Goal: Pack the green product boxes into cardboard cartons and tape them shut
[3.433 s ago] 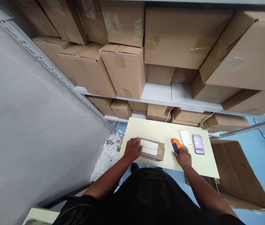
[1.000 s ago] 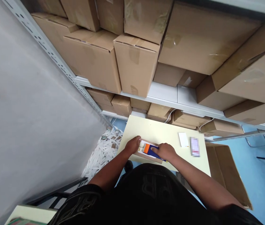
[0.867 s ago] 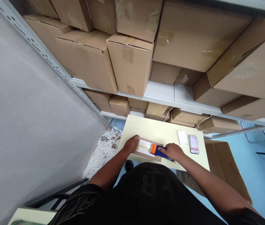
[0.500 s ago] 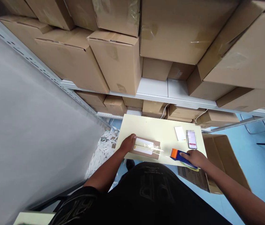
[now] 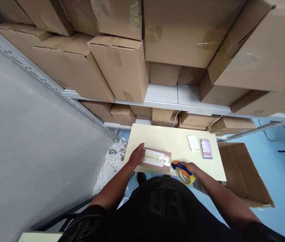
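A small cardboard box lies flat on the pale tabletop, with white paper and shiny clear tape across its top. My left hand grips the box at its left end, thumb on the near corner of the top. At the box's right end, my right hand is closed round the handle of a blue and orange tape dispenser. A roll of clear yellowish tape sits in it, and its head is close beside the box's edge; whether they touch I cannot tell.
A white card-like item and a phone lie at the table's right. An open carton stands on the floor beyond. Shelves full of cardboard boxes rise behind, and white paper strips heap at the left wall.
My right hand has brought the tape dispenser left to the box's right end and turned it so the roll shows. The stretched tape between them is gone. My left hand stays on the box.
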`<state>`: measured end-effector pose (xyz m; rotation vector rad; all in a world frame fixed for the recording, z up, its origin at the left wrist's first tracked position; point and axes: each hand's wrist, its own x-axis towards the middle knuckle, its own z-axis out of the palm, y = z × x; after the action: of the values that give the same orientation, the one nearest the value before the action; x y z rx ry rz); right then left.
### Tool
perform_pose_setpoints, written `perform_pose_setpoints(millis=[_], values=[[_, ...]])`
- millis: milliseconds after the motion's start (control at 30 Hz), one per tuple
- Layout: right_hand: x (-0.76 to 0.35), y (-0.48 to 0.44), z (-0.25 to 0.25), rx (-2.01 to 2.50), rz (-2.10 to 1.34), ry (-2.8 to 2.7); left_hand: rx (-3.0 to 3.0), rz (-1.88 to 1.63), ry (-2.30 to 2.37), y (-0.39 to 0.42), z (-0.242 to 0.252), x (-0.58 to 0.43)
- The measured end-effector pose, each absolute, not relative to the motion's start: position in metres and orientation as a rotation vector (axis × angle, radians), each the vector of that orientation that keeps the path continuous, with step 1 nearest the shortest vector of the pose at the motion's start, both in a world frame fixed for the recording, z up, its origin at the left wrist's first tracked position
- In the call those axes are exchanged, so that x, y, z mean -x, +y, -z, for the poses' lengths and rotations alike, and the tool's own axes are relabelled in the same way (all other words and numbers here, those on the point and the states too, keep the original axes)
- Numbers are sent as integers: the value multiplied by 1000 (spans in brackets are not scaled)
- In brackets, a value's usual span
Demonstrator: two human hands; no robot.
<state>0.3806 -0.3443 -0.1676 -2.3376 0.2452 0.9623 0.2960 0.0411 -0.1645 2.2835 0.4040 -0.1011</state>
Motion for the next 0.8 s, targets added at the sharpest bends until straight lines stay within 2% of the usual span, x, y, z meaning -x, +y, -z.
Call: perform_pose_setpoints(millis=[133, 300, 400, 500, 633, 800], values=[[-365, -357, 169, 2523, -896, 284, -2388, 43, 573, 37, 159, -288], [-366, -339, 177, 2889, -674, 5, -2446, 371, 648, 33, 146, -276], [-362, -326, 177, 3020, -531, -160, -2463, 404, 611, 34, 144, -270], [-347, -313, 167, 2830, -446, -229, -2487, 349, 591, 33, 147, -262], [-326, -287, 152, 2317, -664, -275, -2418, 249, 528, 27, 153, -245], [-329, -263, 158, 2312, -640, -218, -2154, -1, 337, 21, 172, -231]])
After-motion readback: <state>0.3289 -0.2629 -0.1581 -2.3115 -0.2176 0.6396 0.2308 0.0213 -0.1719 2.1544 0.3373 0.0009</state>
